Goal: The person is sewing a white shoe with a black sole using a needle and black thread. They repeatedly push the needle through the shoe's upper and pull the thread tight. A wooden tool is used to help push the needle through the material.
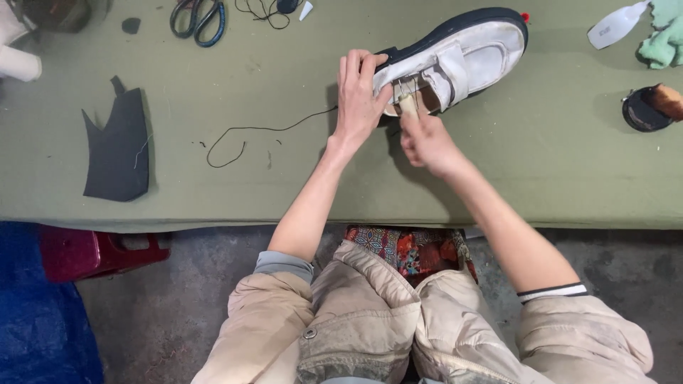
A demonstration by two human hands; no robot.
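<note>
The white shoe (462,60) with a dark sole lay on its side on the green tabletop (541,163), toe pointing toward the far right. The left hand (359,96) rested open and flat, fingers extended, pressed against the shoe's heel end. The right hand (425,139) was closed around a pale slender tool (408,105), whose tip met the shoe's opening just beside the left fingers. A black thread (249,135) trailed left from the hands across the tabletop. A dark cut piece of material (117,146) lay well apart at left, scissors (199,20) near the far edge.
</note>
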